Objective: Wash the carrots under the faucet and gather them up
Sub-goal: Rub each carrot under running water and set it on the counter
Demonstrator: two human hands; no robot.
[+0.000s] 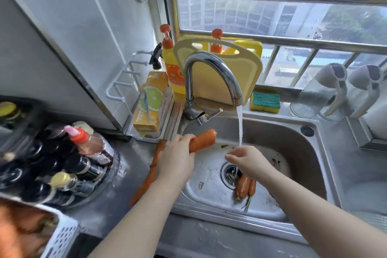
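Nearby, cutting board [211,86] and sponge [265,101] behind the faucet [189,81].

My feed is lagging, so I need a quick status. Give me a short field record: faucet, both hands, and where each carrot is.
faucet: running, stream falls into the sink
left hand: grips thick carrot, left of the stream
right hand: holds nothing, fingers relaxed at the stream
pair of carrots: side by side in the sink beside the drain
long carrot: on the counter left of the sink, partly under the left forearm
basket: white, lower left, contents orange but blurred
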